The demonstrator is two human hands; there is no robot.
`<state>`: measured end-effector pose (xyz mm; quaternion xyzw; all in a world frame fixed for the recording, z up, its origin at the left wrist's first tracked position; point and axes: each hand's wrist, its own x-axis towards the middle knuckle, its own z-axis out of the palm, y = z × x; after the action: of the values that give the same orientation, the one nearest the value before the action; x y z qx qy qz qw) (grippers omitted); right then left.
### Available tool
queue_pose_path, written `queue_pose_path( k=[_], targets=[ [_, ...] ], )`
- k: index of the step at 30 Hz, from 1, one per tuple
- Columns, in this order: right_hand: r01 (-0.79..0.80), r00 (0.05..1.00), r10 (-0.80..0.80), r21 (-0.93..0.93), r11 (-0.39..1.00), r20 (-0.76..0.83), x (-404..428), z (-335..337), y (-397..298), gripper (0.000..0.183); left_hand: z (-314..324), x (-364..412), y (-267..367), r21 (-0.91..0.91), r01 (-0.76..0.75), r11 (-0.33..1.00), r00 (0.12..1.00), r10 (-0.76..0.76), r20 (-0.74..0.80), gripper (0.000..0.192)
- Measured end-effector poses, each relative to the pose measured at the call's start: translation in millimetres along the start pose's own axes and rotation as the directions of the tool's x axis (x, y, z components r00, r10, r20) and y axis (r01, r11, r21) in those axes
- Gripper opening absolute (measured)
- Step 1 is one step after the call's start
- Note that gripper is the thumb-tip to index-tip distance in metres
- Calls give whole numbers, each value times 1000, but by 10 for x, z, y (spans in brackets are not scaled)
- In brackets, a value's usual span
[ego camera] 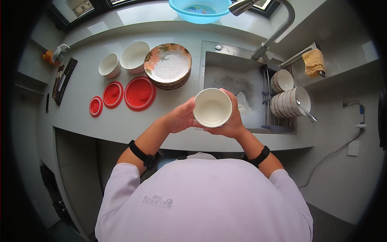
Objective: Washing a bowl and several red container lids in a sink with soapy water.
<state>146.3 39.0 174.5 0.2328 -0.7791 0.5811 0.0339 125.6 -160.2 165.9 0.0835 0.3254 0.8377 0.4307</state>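
Observation:
Between my two hands I hold a small white bowl (213,109), its open mouth facing up toward me. My left hand (183,116) grips its left side, thumb near the rim. On the other side, my right hand (232,121) wraps around the wall and lower edge. The bowl is above the front left corner of a steel sink (208,72). Soapy water (232,78) with foam lies in the basin, and a whitish cloth (243,102) shows partly in it, just beyond my right hand.
Left of the sink stand stacked floral plates (169,65), two white bowls (135,56) and several red lids (140,93). A rack (266,90) at the sink's right holds stacked bowls (288,103) and a spoon (307,111). The faucet (272,39) arches over the back; a blue basin (199,12) sits on the ledge.

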Motion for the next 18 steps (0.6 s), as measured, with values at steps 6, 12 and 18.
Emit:
queue_pose_path(
  k=[6,12,18],
  targets=[
    [-86,992,100,-180,980,73,-148,-698,419,102,258,836,-286,133,66,989,979,-38,-201,61],
    [-462,777,588,-431,775,226,-305,-1372,1461,100,-34,1598,-439,350,299,888,721,30,-692,58],
    [-580,375,892,-687,438,251,-227,-1335,2363,124,-677,2201,-665,541,631,556,547,175,-818,66]
  ],
)
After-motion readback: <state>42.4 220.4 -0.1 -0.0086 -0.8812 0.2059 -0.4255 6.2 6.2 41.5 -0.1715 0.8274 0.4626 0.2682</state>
